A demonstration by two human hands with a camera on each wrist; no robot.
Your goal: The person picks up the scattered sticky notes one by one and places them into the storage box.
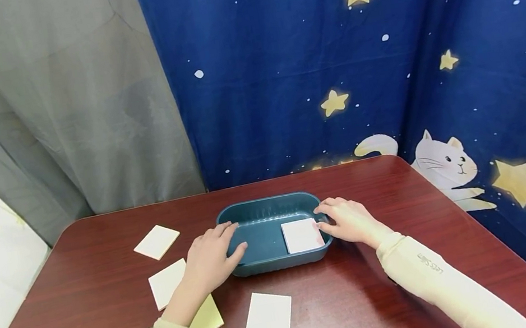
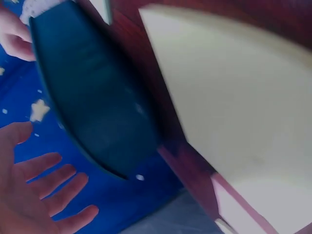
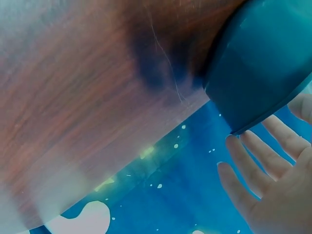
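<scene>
Dark teal plastic basin with rounded ends (image 1: 257,244) sits upright toward the far edge of the glossy reddish-brown table (image 1: 344,299), between the two hands. Farthest left, a thin white square pad (image 1: 157,242) lies flat; nearer the person are a second white square pad, partly covered by the left arm (image 1: 166,283), and a pale yellow square pad (image 1: 207,320). Whether those two touch is hidden. Spaced out like this, the pads would probably be easy to lift singly.

The left hand (image 1: 211,255) is at the basin's left end, fingers loosely extended and grasping nothing. Just right of that forearm, on the near side of the basin, lies another white square pad (image 1: 268,319). Inside the basin, a white square pad with pinkish marks (image 1: 303,236) rests against its right end, perhaps leaving the left part free. The right hand (image 1: 348,220) meets the right rim with mostly straight fingers, not clenched. Being at opposite ends likely lets both hands steady the basin evenly.
</scene>
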